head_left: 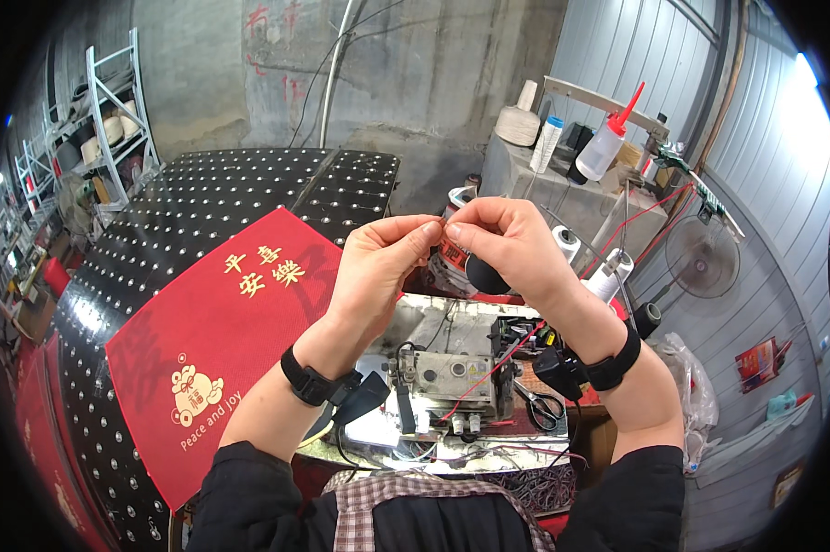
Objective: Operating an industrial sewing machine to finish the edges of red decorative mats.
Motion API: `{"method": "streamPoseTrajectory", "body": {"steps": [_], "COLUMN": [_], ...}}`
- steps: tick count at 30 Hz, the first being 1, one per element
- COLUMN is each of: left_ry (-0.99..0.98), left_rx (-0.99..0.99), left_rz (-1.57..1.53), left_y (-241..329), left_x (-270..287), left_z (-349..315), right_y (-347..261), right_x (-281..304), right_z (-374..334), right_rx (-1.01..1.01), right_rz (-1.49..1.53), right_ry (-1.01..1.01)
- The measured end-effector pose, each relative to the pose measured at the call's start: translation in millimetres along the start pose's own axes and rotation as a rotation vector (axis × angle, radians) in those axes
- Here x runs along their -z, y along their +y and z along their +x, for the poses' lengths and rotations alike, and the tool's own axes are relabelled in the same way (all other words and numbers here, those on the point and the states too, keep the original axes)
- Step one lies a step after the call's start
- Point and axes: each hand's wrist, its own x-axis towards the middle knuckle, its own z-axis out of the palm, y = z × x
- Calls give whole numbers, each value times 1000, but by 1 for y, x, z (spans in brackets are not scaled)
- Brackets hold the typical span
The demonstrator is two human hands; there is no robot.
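Observation:
Raised over the sewing machine (pixel 454 375), my left hand (pixel 383 262) and my right hand (pixel 507 241) meet fingertip to fingertip. Each one is closed in a pinch of thumb and forefinger. Whatever lies between the fingertips is too small to make out. Both wrists wear black straps with small black devices. A red mat (pixel 240 405) with gold printing lies flat to the left of my left hand. Red thread (pixel 489 375) runs across the machine head. Black-handled scissors (pixel 541 411) rest at the machine's right side.
The mat lies on a black table (pixel 222 175) studded with metal balls. White thread cones (pixel 608 274) stand to the right, below a ledge bearing a red-tipped squeeze bottle (pixel 602 147) and another cone (pixel 518 120). Farther right is a fan (pixel 702 258). Thread scraps (pixel 530 492) lie near me.

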Motion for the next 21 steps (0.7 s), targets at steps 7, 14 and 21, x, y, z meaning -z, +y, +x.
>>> {"method": "streamPoseTrajectory", "body": {"steps": [7, 14, 21], "left_ry": [2, -10, -2], "left_rx": [8, 19, 30], "left_rz": [34, 8, -22], "left_y": [-4, -6, -6], "left_x": [5, 6, 7], "left_z": [4, 6, 7], "right_y": [6, 10, 9], "right_x": [3, 3, 2], "right_z": [1, 4, 5], "right_rx": [-4, -7, -28], "right_rz": [-45, -60, -16], "right_ry": [-22, -20, -29]}}
